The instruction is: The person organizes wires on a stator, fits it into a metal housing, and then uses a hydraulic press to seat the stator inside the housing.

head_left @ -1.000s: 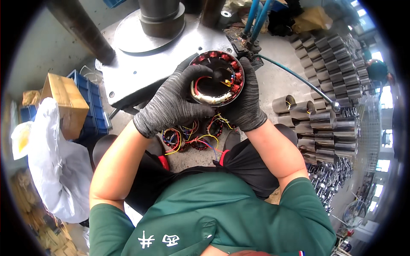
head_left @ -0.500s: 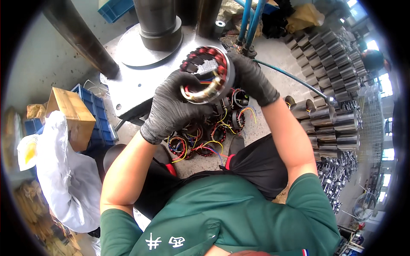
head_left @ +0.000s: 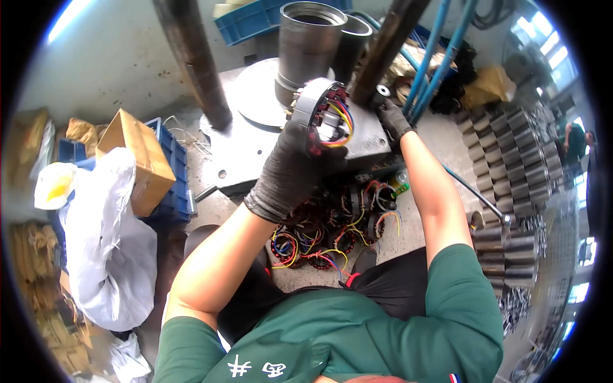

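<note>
My left hand (head_left: 292, 171), in a dark grey glove, is closed on a stator (head_left: 311, 105) and holds it up tilted over the metal machine bed. Red windings and yellow, red and blue leads show inside its grey ring. My right hand (head_left: 394, 120), gloved alike, is stretched out to the bed's far right corner, beside a dark pillar (head_left: 387, 48). Its fingers look curled just below a small pale metal ring (head_left: 383, 90); what they grip is hidden. Below my left hand, several more stators (head_left: 285, 247) with loose coloured leads lie on the floor between my feet.
A hollow steel cylinder (head_left: 306, 48) stands on a round plate (head_left: 252, 96) on the machine bed (head_left: 239, 153). Blue hoses (head_left: 429, 64) rise at the right. Stacked metal sleeves (head_left: 511, 147) stand farther right. A cardboard box (head_left: 137, 163) and white sack (head_left: 108, 249) are at left.
My right hand has let go of the stator and reached to the bed's far right corner. My left hand now holds the stator alone, turned to another angle. The view has shifted.
</note>
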